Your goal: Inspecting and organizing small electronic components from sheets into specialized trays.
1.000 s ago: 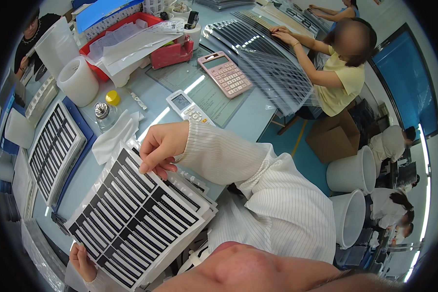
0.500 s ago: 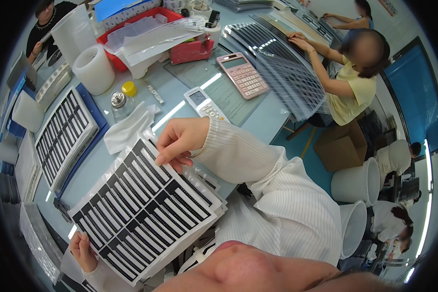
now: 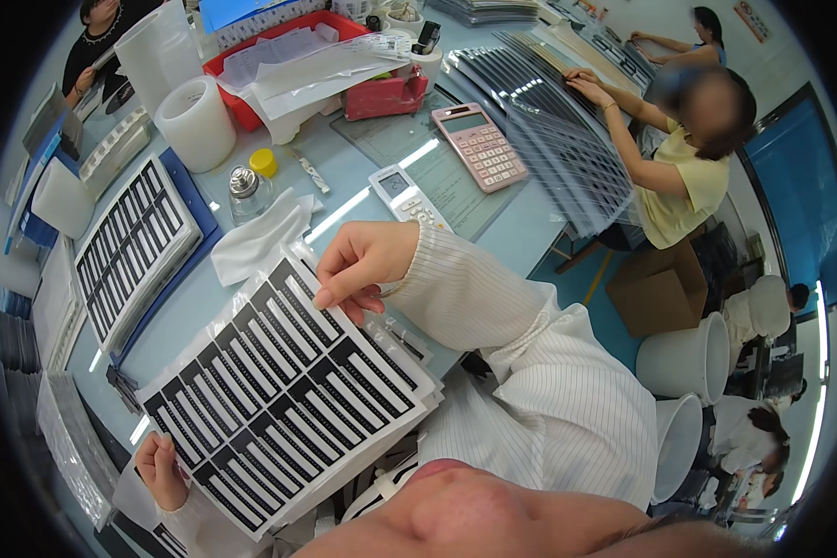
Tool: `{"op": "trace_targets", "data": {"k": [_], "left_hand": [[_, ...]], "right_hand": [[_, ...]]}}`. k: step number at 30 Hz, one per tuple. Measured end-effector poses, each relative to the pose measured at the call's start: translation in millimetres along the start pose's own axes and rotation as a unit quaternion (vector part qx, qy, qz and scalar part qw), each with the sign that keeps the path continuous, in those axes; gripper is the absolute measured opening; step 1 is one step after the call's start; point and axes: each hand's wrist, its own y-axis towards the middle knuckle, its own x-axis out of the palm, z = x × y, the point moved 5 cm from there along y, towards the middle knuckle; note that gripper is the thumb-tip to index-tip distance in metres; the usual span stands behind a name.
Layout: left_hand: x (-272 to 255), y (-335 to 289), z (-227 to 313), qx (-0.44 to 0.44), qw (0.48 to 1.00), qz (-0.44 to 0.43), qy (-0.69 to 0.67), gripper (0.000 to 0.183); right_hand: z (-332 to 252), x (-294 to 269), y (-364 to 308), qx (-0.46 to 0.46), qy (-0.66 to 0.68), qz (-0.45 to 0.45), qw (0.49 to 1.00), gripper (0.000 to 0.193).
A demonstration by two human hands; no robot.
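A white sheet [image 3: 284,395] printed with rows of black and white strips lies tilted before me, with more sheets under it at its right edge. The thumb and fingers of my left hand [image 3: 162,472] pinch its lower left edge. At its upper right edge, my right hand [image 3: 367,270] has thumb and fingertips closed together on the sheet's margin. Just beyond lies a crumpled white cloth [image 3: 259,244]. Another stack of similar strip-printed sheets [image 3: 135,251] rests on a blue board [image 3: 188,197] to the left.
Beyond the cloth stand a pump-top glass bottle [image 3: 246,193] and a yellow cap [image 3: 263,163]. A white remote [image 3: 407,197], pink calculator [image 3: 479,147], red tape dispenser [image 3: 386,95] and red tray [image 3: 242,110] lie farther off. A co-worker in yellow [image 3: 684,186] handles dark sheets [image 3: 577,167].
The whole view has shifted slightly, so things sit a little farther right. Both hands keep their hold on the sheet with hardly any change.
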Motion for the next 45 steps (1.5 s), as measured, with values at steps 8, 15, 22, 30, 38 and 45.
{"op": "trace_targets", "data": {"k": [8,15,22,30,38,45], "left_hand": [[-2,1,-2,-0.002,1.0,-0.006,0.005,0.029],[0,1,0,0.006,1.0,-0.005,0.001,0.03],[-1,2,-1,0.003,1.0,-0.008,-0.001,0.03],[-1,3,-3,-0.001,1.0,-0.014,-0.005,0.029],[4,1,3,-0.025,1.0,-0.012,-0.011,0.027],[10,-2,14,-0.028,1.0,-0.014,0.001,0.029]], "right_hand": [[0,0,0,-0.011,-0.006,-0.004,1.0,0.023],[0,1,0,-0.006,-0.003,-0.003,1.0,0.024],[0,1,0,-0.012,-0.008,0.0,1.0,0.023],[-2,1,-1,-0.011,-0.011,0.001,1.0,0.023],[-3,1,-1,0.002,-0.013,0.007,1.0,0.025],[-5,2,-1,0.015,-0.025,0.011,1.0,0.025]]}}
